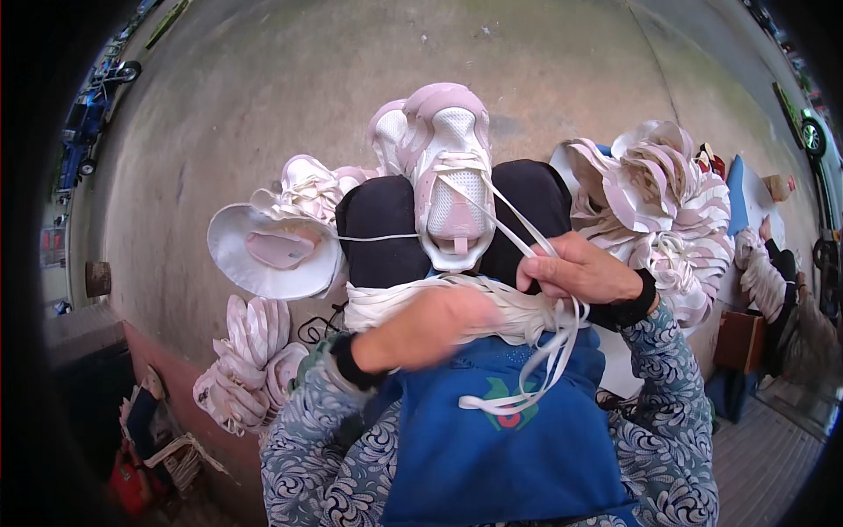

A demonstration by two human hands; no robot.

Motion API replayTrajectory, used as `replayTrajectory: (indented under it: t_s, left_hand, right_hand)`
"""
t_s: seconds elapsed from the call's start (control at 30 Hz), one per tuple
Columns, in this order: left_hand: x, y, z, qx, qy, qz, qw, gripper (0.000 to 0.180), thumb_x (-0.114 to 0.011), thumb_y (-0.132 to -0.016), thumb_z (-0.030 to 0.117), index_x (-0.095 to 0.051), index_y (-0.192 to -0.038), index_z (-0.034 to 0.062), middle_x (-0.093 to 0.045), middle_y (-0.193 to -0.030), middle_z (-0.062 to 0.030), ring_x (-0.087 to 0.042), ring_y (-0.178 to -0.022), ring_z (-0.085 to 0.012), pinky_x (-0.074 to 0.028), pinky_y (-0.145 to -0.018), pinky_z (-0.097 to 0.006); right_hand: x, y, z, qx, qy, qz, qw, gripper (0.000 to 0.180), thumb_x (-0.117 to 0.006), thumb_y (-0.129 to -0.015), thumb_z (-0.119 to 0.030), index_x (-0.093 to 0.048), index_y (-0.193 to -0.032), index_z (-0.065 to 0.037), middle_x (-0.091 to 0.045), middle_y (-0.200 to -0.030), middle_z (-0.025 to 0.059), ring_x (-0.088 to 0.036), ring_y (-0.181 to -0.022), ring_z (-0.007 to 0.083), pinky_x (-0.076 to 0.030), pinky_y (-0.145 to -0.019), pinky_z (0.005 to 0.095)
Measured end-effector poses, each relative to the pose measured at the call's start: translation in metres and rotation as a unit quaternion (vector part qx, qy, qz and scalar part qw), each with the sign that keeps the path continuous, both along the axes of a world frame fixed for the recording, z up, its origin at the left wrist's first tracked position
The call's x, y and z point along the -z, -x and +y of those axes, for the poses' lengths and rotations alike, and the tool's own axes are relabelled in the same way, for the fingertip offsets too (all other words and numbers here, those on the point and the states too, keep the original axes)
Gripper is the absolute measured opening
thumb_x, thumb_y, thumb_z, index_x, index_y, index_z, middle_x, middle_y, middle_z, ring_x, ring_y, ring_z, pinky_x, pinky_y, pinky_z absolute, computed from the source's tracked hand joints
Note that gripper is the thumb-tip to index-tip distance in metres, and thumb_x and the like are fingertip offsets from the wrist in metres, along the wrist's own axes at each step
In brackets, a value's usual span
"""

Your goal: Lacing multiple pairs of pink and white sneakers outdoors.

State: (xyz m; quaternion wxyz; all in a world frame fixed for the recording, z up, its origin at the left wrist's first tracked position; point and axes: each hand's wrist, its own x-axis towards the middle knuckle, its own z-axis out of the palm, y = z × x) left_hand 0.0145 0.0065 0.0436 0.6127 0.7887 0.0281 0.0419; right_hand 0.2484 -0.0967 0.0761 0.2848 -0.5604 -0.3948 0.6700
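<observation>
A pink-and-white shoe upper (pixel 455 189) stands between my knees, toe end away from me, with a white shoelace (pixel 461 161) threaded partway through it. Strands of that lace run from the upper to my right hand (pixel 584 270), whose fingers are closed on them. Below this hand a loop and loose end of lace hang over my blue apron (pixel 492 474). My left hand (pixel 435 327) is smeared by motion above a thick bundle of white laces (pixel 378 303) across my lap. Its fingers are too blurred to read.
Stacked pink-and-white uppers (pixel 654 189) lie at the right. More uppers (pixel 250 369) rest on the left, beside a white upper turned opening-up (pixel 281 263). Another person (pixel 777 272) is at the far right near a brown box (pixel 739 341). Vehicles stand along both edges.
</observation>
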Motion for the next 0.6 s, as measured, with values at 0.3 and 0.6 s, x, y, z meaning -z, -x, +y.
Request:
replayTrajectory:
  t_s: [0.3,0.6]
  left_hand:
    - [0.029,-0.044,0.078,-0.384,-0.200,0.026,0.901,0.016,-0.061,-0.091,0.016,-0.060,-0.096,-0.0001,-0.063,-0.074,-0.0155,-0.063,-0.066,-0.0299,-0.049,-0.063,-0.036]
    - [0.011,-0.034,0.083,-0.366,-0.078,0.191,0.908,0.033,-0.060,-0.095,0.031,-0.061,-0.089,-0.0011,-0.065,-0.072,-0.0138,-0.066,-0.067,-0.0232,-0.051,-0.063,-0.033]
  right_hand:
    - [0.009,0.020,0.014,-0.037,-0.086,0.029,0.995,0.038,-0.049,-0.102,-0.034,-0.069,-0.094,-0.004,-0.055,-0.067,-0.0018,-0.048,-0.063,0.0058,-0.038,-0.057,0.0228]
    - [0.011,0.030,0.013,-0.093,-0.147,-0.049,0.984,0.033,-0.047,-0.100,-0.026,-0.065,-0.093,0.000,-0.058,-0.069,0.0163,-0.060,-0.066,0.0285,-0.046,-0.064,0.0379]
